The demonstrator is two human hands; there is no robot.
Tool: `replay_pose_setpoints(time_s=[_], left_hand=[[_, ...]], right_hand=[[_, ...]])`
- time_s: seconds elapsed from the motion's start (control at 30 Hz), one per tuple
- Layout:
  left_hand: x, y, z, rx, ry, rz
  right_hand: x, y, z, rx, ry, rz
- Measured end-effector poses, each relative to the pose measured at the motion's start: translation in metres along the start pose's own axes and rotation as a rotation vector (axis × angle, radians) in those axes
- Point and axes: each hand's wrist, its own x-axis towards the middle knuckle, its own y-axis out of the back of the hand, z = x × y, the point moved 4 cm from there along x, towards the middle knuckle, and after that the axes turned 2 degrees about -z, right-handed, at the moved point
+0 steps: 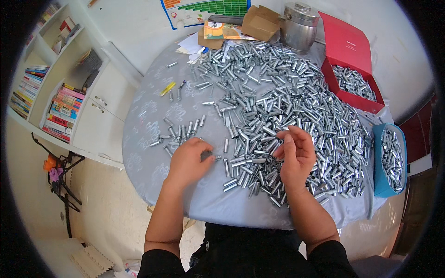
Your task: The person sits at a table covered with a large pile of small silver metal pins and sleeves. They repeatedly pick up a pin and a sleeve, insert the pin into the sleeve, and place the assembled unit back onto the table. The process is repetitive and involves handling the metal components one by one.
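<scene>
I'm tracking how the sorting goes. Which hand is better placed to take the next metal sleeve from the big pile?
Probably the right hand: it hovers open right over the big pile of metal sleeves. The left hand rests palm-down on the grey tablecloth, beside the small separated group.

red box [357,99] open at the table's far right | blue box [378,183] just below it at the right edge | brown carton [260,22] at back | green-and-white poster [204,10] on wall | orange-yellow packet [221,30] beside the carton
</scene>
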Motion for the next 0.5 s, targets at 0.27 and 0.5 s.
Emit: replay_pose_setpoints(time_s=[0.27,0.5], left_hand=[[-0.011,-0.013,0.003,0.03,-0.034,-0.038],[0.021,-0.029,0.028,-1.048,0.088,0.026]], right_hand=[[-0.003,-0.003,0.005,-0.035,-0.047,-0.037],[-0.003,-0.006,0.012,-0.094,-0.118,-0.174]])
